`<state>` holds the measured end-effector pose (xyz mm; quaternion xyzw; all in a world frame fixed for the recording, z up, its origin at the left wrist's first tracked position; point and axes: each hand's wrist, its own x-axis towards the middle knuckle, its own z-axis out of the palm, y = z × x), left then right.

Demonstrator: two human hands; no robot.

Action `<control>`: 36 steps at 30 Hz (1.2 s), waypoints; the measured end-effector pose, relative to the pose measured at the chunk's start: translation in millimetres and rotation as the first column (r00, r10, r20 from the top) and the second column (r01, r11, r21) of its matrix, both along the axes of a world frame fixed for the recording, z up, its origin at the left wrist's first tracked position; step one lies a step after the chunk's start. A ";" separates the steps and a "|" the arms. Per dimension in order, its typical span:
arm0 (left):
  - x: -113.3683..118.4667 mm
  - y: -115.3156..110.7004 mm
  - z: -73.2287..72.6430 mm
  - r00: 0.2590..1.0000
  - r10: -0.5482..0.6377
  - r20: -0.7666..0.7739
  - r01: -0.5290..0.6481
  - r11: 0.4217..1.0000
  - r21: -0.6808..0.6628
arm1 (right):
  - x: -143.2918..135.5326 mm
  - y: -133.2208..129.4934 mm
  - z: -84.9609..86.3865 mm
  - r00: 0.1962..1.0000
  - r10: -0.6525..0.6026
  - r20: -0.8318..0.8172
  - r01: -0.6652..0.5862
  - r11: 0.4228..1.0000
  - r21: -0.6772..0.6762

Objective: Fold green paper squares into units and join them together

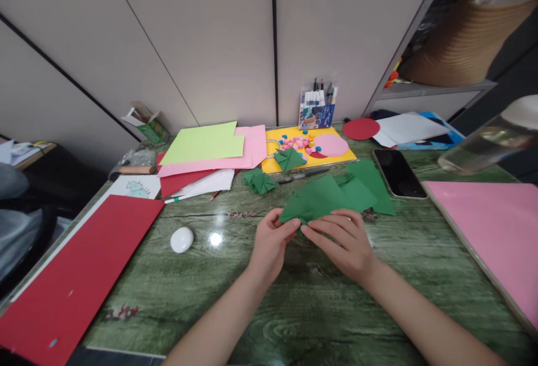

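A: Where is the green paper [313, 197] held?
B: Above the table [222, 282], between both hands. Its near edge is pinched at the left by the thumb and fingers of the left hand [271, 242]. The same edge is touched by the close-set, extended fingers of the right hand [347, 240]; its thumb is hidden, so a pinch there cannot be told.

A: What is set around it?
B: Loose green sheets [374, 189] are partly covered by it. Beyond it lie a dark pen [305, 175] and two folded green pieces [259, 182]. A black phone [399, 173] is seen to the right, and a white rounded object [182, 240] to the left.

A: And the materials?
B: The held paper is matte and creased; the folded pieces are pointed and layered. Small pink and blue lumps are scattered on a yellow sheet [273, 165], beside a flat pink disc [332, 146]. The table is green, streaked like wood grain, and glossy enough for a lamp's glare to be reflected. Smooth red card [88, 270] is laid at the left.
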<state>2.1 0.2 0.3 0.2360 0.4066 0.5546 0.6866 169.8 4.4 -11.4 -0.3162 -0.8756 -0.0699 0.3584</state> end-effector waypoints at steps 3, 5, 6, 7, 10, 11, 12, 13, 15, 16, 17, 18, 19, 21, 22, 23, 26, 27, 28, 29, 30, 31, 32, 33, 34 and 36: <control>-0.6 0.5 0.7 1.000 0.003 -0.002 -0.003 1.000 -0.008 | 0.7 0.0 0.2 1.000 0.025 -0.017 -0.026 0.998 -0.057; -0.5 0.9 1.4 1.000 0.007 -0.019 -0.007 1.000 -0.011 | 1.5 0.1 -1.0 0.999 0.039 -0.031 -0.042 0.993 -0.114; -0.4 1.2 1.6 0.999 0.010 -0.034 -0.010 1.000 -0.009 | 1.8 0.2 -1.9 0.998 0.049 -0.034 -0.053 0.990 -0.133; -0.2 1.4 1.6 0.999 0.014 -0.052 -0.014 1.000 -0.007 | 1.8 0.4 -2.6 0.997 0.063 -0.035 -0.067 0.988 -0.141; -0.3 2.5 1.1 0.993 0.024 -0.116 -0.024 1.000 0.002 | -1.0 0.5 -2.9 0.993 0.105 -0.057 -0.112 0.985 -0.131; -0.5 3.0 0.8 0.990 0.030 -0.136 -0.030 1.000 0.007 | -3.0 0.4 -1.9 0.990 0.105 -0.089 -0.116 0.984 -0.135; -0.6 3.6 0.5 0.987 0.038 -0.154 -0.036 0.999 0.014 | -5.4 0.1 -0.5 0.986 0.090 -0.138 -0.111 0.982 -0.153; -0.8 4.1 0.1 0.985 0.046 -0.168 -0.043 0.999 0.023 | -8.1 -0.1 1.4 0.977 0.053 -0.205 -0.094 0.977 -0.193; -1.0 5.1 -0.6 0.981 0.061 -0.183 -0.055 0.998 0.037 | -13.1 0.1 5.5 0.933 -0.095 -0.347 -0.037 0.935 -0.354; -1.0 5.5 -1.0 0.980 0.067 -0.187 -0.060 0.997 0.040 | -15.2 0.7 7.1 0.897 -0.187 -0.401 -0.024 0.884 -0.466; -0.9 5.8 -1.4 0.979 0.071 -0.190 -0.064 0.997 0.044 | -16.8 1.8 8.4 0.858 -0.269 -0.438 -0.043 0.811 -0.583; -0.7 6.0 -1.9 0.978 0.073 -0.195 -0.066 0.997 0.047 | -17.9 3.2 9.0 0.821 -0.336 -0.461 -0.091 0.721 -0.687; -0.4 6.0 -2.3 0.977 0.076 -0.201 -0.067 0.997 0.049 | -18.6 4.9 9.1 0.788 -0.390 -0.477 -0.156 0.623 -0.767; 0.3 5.8 -3.1 0.974 0.076 -0.215 -0.067 0.997 0.049 | -19.1 8.4 8.3 0.734 -0.457 -0.502 -0.294 0.453 -0.842; 0.7 5.7 -3.4 0.972 0.076 -0.221 -0.067 0.997 0.045 | -19.1 9.7 7.8 0.710 -0.484 -0.512 -0.348 0.391 -0.852; 1.1 5.4 -3.7 0.972 0.074 -0.225 -0.067 0.997 0.039 | -19.2 10.6 7.5 0.687 -0.510 -0.517 -0.391 0.341 -0.855; 2.0 4.9 -4.4 0.971 0.073 -0.228 -0.067 0.997 0.032 | -19.8 10.7 8.2 0.636 -0.573 -0.516 -0.492 0.214 -0.844; 2.1 4.8 -4.7 0.971 0.071 -0.228 -0.065 0.997 0.035 | -20.2 10.2 8.8 0.622 -0.594 -0.510 -0.520 0.175 -0.836; 2.1 4.6 -5.0 0.971 0.070 -0.229 -0.062 0.997 0.039 | -20.5 9.7 9.3 0.610 -0.611 -0.505 -0.543 0.143 -0.828; 2.1 4.5 -5.4 0.971 0.068 -0.230 -0.059 0.997 0.046 | -20.8 9.2 9.7 0.604 -0.619 -0.503 -0.560 0.120 -0.820; 2.0 4.3 -5.9 0.970 0.065 -0.233 -0.054 0.997 0.052 | -21.1 8.8 9.9 0.609 -0.611 -0.506 -0.570 0.106 -0.815; 2.0 4.2 -6.4 0.970 0.063 -0.236 -0.050 0.997 0.059 | -21.2 8.6 9.8 0.627 -0.589 -0.510 -0.568 0.101 -0.817; 2.0 4.0 -7.1 0.969 0.063 -0.239 -0.048 0.997 0.065 | -21.3 8.6 9.6 0.656 -0.555 -0.511 -0.555 0.105 -0.825; 2.0 4.0 -7.8 0.968 0.063 -0.243 -0.047 0.996 0.070 | -21.3 8.7 9.2 0.688 -0.519 -0.506 -0.531 0.115 -0.840; 2.0 4.0 -8.6 0.967 0.064 -0.248 -0.048 0.996 0.074 | -21.2 9.0 8.9 0.720 -0.489 -0.493 -0.500 0.128 -0.857; 2.1 4.1 -10.2 0.962 0.069 -0.266 -0.049 0.996 0.081 | -21.0 9.6 8.4 0.760 -0.462 -0.457 -0.438 0.156 -0.885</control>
